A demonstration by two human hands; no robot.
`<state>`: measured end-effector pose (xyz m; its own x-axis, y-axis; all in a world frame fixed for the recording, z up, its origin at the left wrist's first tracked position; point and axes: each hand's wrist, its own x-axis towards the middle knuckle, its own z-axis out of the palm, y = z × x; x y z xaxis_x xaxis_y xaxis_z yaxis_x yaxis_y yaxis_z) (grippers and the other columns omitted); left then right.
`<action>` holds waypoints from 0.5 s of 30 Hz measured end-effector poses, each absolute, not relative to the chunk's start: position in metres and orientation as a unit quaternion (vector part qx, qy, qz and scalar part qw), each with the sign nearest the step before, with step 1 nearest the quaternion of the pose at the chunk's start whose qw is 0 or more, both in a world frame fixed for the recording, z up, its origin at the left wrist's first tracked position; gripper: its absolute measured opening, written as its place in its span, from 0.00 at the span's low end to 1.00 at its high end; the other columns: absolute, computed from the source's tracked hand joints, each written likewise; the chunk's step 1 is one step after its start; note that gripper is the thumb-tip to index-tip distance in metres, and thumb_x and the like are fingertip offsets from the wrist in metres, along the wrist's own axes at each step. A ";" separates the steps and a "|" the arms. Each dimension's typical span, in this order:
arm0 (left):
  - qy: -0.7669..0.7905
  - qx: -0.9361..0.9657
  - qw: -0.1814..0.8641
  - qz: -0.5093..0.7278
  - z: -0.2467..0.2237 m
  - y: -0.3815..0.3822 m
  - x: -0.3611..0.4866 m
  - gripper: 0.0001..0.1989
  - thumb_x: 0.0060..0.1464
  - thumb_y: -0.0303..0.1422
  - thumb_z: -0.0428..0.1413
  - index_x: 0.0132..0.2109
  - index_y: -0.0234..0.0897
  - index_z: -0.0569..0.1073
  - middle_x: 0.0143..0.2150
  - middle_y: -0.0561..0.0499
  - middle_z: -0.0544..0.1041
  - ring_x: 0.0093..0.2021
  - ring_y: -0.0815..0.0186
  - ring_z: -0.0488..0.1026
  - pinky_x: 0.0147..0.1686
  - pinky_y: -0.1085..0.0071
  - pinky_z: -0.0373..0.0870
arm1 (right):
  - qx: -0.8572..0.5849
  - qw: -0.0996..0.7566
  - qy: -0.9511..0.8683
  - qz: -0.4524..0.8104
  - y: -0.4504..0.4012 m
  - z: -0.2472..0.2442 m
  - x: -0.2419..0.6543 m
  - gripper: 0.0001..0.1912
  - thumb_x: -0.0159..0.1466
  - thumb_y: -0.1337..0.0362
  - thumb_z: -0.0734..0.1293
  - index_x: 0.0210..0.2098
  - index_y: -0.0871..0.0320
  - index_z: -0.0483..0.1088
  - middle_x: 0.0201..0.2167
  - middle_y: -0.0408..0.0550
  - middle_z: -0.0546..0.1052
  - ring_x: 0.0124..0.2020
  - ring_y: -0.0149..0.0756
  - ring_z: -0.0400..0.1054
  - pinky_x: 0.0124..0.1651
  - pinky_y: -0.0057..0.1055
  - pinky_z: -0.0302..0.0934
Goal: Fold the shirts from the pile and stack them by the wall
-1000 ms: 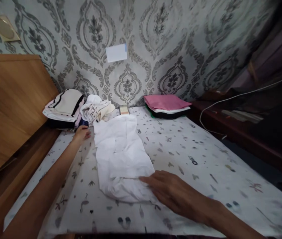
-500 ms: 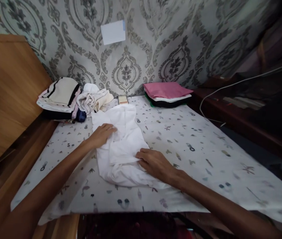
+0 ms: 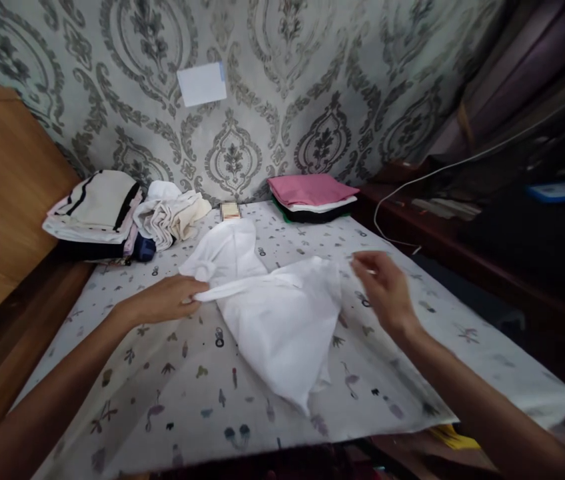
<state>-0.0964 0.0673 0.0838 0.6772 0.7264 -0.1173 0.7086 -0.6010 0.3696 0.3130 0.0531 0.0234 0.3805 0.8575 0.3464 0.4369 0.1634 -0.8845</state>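
white cloth (image 3: 282,313) | left fingers (image 3: 191,288): clamped on edge | right fingers (image 3: 376,261): near, grip unclear, blurred

Wht cloth (image 3: 282,327) underside hidden, wood panel (image 3: 7,200) cut off, L edge

The white item (image 3: 277,327) is matt, creased cloth.

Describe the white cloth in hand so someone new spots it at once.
Below the damask-patterned wall, find the sheet printed with small motifs. Mid-sheet, the white cloth spreads between the left hand, which grips its edge, and the right hand. Unlike the pink-topped stack and cream bundle behind, it is plain white, loose and hand-held.
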 end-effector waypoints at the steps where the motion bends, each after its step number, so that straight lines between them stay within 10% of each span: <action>1: 0.404 0.887 0.223 0.013 0.087 0.062 -0.094 0.12 0.61 0.39 0.49 0.40 0.41 0.74 0.35 0.50 0.77 0.35 0.62 0.73 0.38 0.71 0.65 | -0.607 0.492 -0.606 0.152 0.047 0.019 0.304 0.17 0.62 0.52 0.66 0.46 0.54 0.70 0.49 0.56 0.73 0.50 0.49 0.70 0.49 0.48 0.67; 7: 0.401 0.865 0.300 0.026 0.126 0.039 -0.078 0.16 0.63 0.45 0.47 0.38 0.41 0.74 0.31 0.52 0.73 0.30 0.65 0.69 0.30 0.73 0.62 | -0.540 0.138 -0.823 0.108 0.071 0.011 0.273 0.28 0.62 0.58 0.65 0.62 0.51 0.64 0.70 0.56 0.56 0.70 0.58 0.46 0.65 0.58 0.50; 11: 0.411 0.872 0.266 0.005 0.151 0.015 -0.096 0.14 0.62 0.45 0.50 0.37 0.44 0.76 0.31 0.52 0.75 0.31 0.65 0.71 0.30 0.73 0.64 | -0.535 0.093 -0.825 0.158 0.087 0.023 0.281 0.07 0.59 0.63 0.64 0.37 0.55 0.70 0.47 0.54 0.75 0.50 0.49 0.68 0.50 0.42 0.62; 15: 0.468 0.872 0.131 0.055 0.147 0.002 -0.145 0.15 0.54 0.47 0.58 0.46 0.50 0.79 0.41 0.50 0.81 0.38 0.59 0.76 0.34 0.71 0.69 | -0.518 0.142 -0.808 0.244 0.068 0.055 0.304 0.06 0.58 0.63 0.63 0.27 0.54 0.61 0.25 0.41 0.68 0.27 0.34 0.62 0.29 0.29 0.55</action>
<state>-0.1449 0.0015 0.1471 0.5567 0.8303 -0.0264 0.8013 -0.5283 0.2809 0.3045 0.0683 0.0553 -0.4238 0.9055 -0.0239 0.7671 0.3448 -0.5410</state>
